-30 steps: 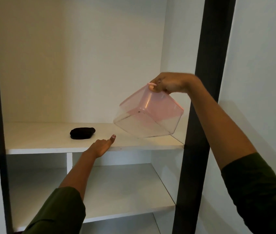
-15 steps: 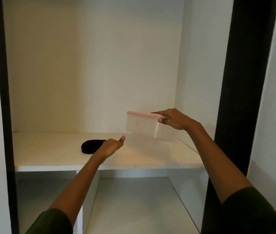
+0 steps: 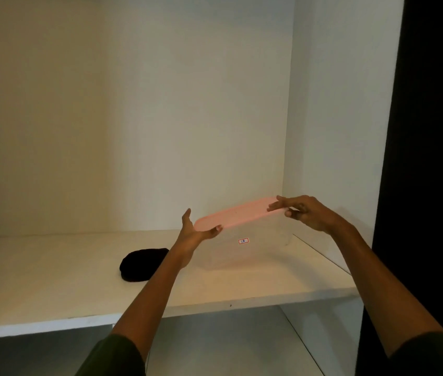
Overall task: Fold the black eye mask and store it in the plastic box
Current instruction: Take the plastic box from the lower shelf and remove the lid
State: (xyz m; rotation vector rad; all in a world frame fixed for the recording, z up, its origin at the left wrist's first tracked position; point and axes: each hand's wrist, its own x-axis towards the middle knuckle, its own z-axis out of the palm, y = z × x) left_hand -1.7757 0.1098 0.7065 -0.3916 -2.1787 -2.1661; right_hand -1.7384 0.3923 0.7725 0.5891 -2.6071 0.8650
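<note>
A clear plastic box [image 3: 244, 251] with a small label stands on the white shelf [image 3: 52, 289], toward its right side. Above it a pink lid [image 3: 238, 214] is tilted, its right end higher. My left hand [image 3: 197, 232] grips the lid's left end and my right hand [image 3: 300, 211] pinches its right end. The black eye mask [image 3: 140, 264] lies bunched on the shelf, left of my left forearm and of the box, untouched.
The shelf sits in a white wardrobe recess with a back wall [image 3: 160, 118] and a side wall [image 3: 337, 131] close to the box. A black vertical frame [image 3: 418, 158] stands at the right. A lower shelf [image 3: 228, 343] shows beneath.
The box, carried in my right hand before, now rests on the shelf. My left hand rose from near the mask to the lid, and both hands now hold the lid above the box.
</note>
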